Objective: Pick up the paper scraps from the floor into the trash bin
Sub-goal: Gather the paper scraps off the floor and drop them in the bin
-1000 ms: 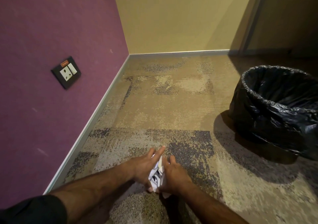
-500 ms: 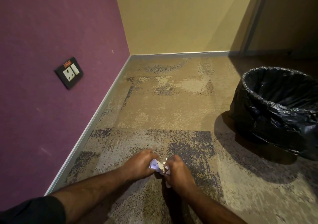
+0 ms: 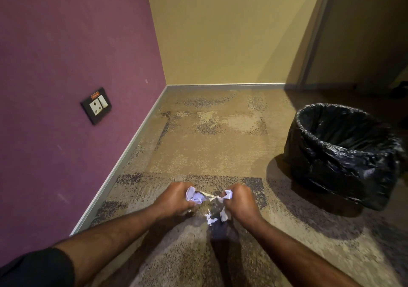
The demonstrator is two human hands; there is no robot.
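A: What step are we in?

B: Gathering, by my read. Both hands are working low over the carpet (image 3: 198, 154), well left of the bin (image 3: 340, 154) and nearer the camera than it. Nothing is heading for the bin yet.

A: Grip?

B: Left hand (image 3: 174, 198) is curled into a fist around a crumpled wad of paper (image 3: 194, 196). Right hand (image 3: 240, 200) is fisted too, pinching the other end. Fingers on both are pressed tight, none spread.

A: Where's the paper sitting?

B: Bridging the two fists, with a thin twisted strand stretching between them. A few white scraps (image 3: 212, 219) are showing just under the right fist; can't tell whether they're hanging from it or lying on the carpet.

A: Orientation?

B: Long axis is running fist to fist, roughly level, one end pointing toward the bin, the other toward the purple wall (image 3: 66, 66).

A: Next move?

B: My guess: bunching everything into one hand, checking those lower scraps are coming along, then swinging right and forward over the bin's open mouth and releasing. The bin is well apart, so it's needing a real reach or a lean.

A: Risk?

B: The strand is looking thin; it could be tearing and shedding more bits.
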